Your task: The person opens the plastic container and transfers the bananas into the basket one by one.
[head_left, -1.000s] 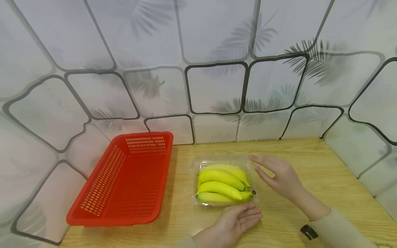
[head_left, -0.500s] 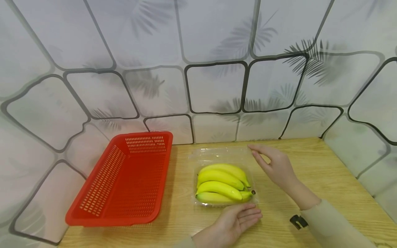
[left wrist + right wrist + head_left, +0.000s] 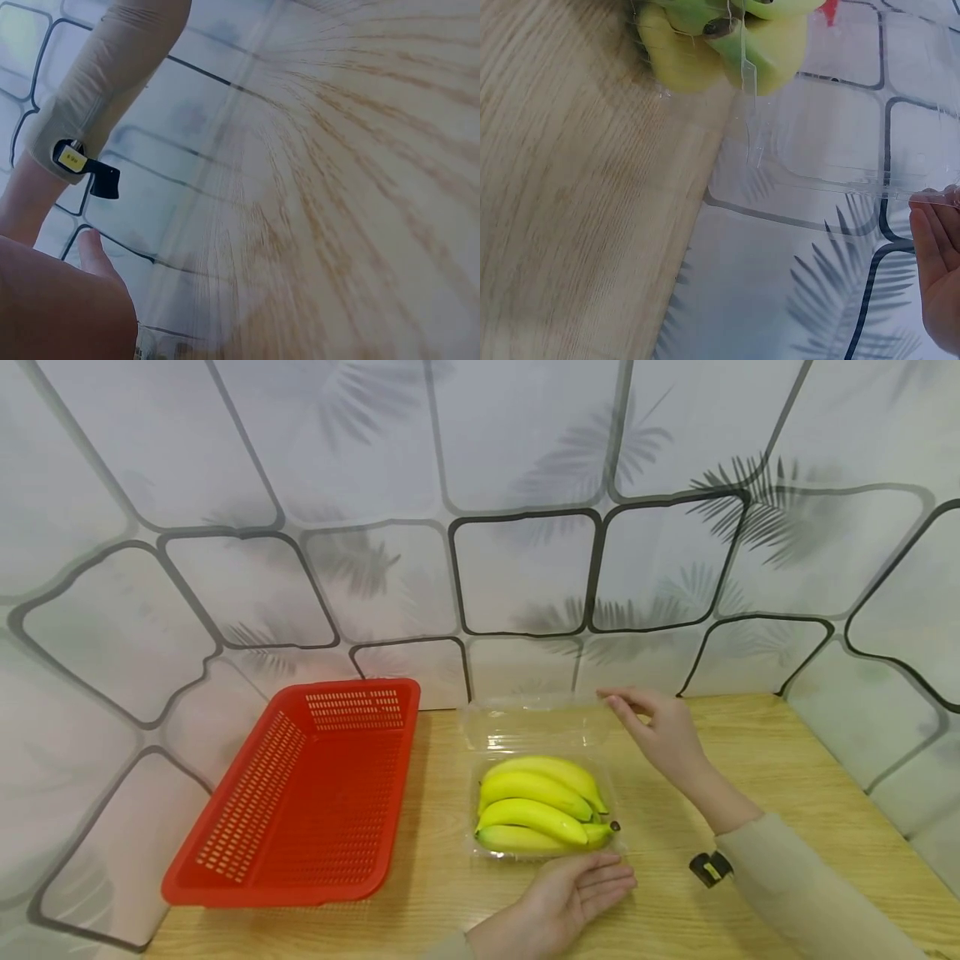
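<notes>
Several yellow bananas (image 3: pixel 534 793) lie in a clear plastic clamshell box (image 3: pixel 517 857) at the middle of the table. Its transparent lid (image 3: pixel 536 724) stands raised on the far side. With thumb and fingers, my right hand (image 3: pixel 663 733) pinches the lid's right corner; the right wrist view shows the fingertips on that clear edge (image 3: pixel 847 185). My left hand (image 3: pixel 558 893) rests palm up at the box's front edge, fingers relaxed and holding nothing. In the left wrist view, only the back and thumb of that hand (image 3: pixel 67 304) show.
A red perforated plastic basket (image 3: pixel 322 810) stands to the left of the box. Behind the wooden table (image 3: pixel 810 785) rises a wall covering (image 3: pixel 525 577) with a stone and leaf pattern. A black device (image 3: pixel 710 867) hangs at the right sleeve.
My right hand has moved up and away toward the wall, swinging the lid upward from over the bananas. The left hand, the bananas and the basket have stayed put.
</notes>
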The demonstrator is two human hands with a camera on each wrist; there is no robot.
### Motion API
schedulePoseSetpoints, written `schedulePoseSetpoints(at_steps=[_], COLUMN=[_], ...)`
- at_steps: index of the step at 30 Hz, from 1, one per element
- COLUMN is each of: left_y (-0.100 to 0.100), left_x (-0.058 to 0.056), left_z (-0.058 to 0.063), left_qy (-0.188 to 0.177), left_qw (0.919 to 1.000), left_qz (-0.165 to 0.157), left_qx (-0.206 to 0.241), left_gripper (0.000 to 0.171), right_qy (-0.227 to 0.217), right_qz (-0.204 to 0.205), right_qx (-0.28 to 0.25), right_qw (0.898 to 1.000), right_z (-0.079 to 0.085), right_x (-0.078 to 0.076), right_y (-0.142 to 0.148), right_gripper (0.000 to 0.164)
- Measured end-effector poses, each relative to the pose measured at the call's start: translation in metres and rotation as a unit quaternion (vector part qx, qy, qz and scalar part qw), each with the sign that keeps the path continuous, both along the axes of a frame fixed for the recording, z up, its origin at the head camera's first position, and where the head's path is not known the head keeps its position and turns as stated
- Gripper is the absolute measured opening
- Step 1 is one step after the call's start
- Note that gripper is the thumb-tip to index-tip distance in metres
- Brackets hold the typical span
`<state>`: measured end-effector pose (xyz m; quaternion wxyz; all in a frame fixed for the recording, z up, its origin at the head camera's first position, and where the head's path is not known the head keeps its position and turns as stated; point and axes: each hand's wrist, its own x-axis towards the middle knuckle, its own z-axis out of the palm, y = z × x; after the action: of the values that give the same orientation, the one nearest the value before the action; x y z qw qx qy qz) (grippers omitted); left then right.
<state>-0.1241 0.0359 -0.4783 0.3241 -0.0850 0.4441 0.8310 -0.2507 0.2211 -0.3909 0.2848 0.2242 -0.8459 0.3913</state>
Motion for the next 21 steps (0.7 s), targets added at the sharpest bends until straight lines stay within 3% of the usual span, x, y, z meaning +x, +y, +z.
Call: schedulePoseSetpoints(at_steps=[11,21], left_y=[0.000,0.000], left_x=[-0.001,0.000], left_z=[-0.001,0.000], left_qy=[0.000,0.002], left_qw=[1.0000,1.0000], left_qz=[-0.004,-0.002], left_qx=[-0.001,0.001], left_gripper=[0.039,0.040], right_qy=[-0.067,-0.143], right_qz=[-0.004,-0.007], right_qx=[-0.030,-0.079], right_qw=[0.997,0.987], right_z=[0.003,0.007], right_x=[-0.013,-0.025], right_y=[-0.001,-0.003], right_gripper=[0.027,0.034])
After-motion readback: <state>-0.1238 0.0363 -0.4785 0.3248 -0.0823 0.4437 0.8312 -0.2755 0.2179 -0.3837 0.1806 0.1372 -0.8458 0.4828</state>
